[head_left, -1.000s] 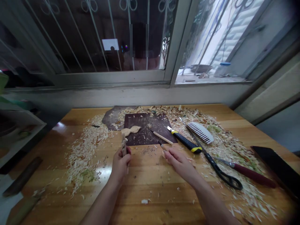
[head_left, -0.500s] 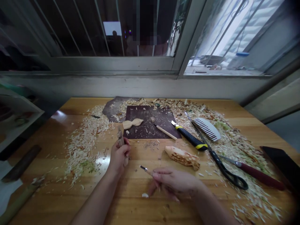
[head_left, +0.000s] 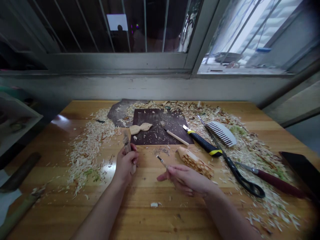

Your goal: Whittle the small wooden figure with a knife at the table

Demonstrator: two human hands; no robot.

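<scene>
My left hand [head_left: 127, 163] is closed around an upright carved wooden stick [head_left: 126, 141], whose rough, notched top stands out above the fingers. My right hand [head_left: 185, 180] pinches a slim carving chisel [head_left: 161, 160] with a light handle, its metal tip pointing up and to the left. Chisel and stick are apart. Just beyond my right hand lies a partly peeled piece of wood [head_left: 195, 161]. Past my left hand, a pale carved piece with a narrow waist [head_left: 140, 128] lies on the edge of a dark sheet [head_left: 155, 116].
Wood shavings [head_left: 85, 150] ring the work area. To the right lie a yellow-and-black utility knife [head_left: 203, 143], scissors [head_left: 235, 173], a white comb [head_left: 222, 133], a red-handled tool [head_left: 277, 183] and a dark flat object [head_left: 300, 170]. A pencil-like stick [head_left: 176, 137] rests on the sheet.
My right hand has risen slightly away from me with the chisel, whose tip now points more upward. The left hand still holds the stick. The whole view has shifted a little.
</scene>
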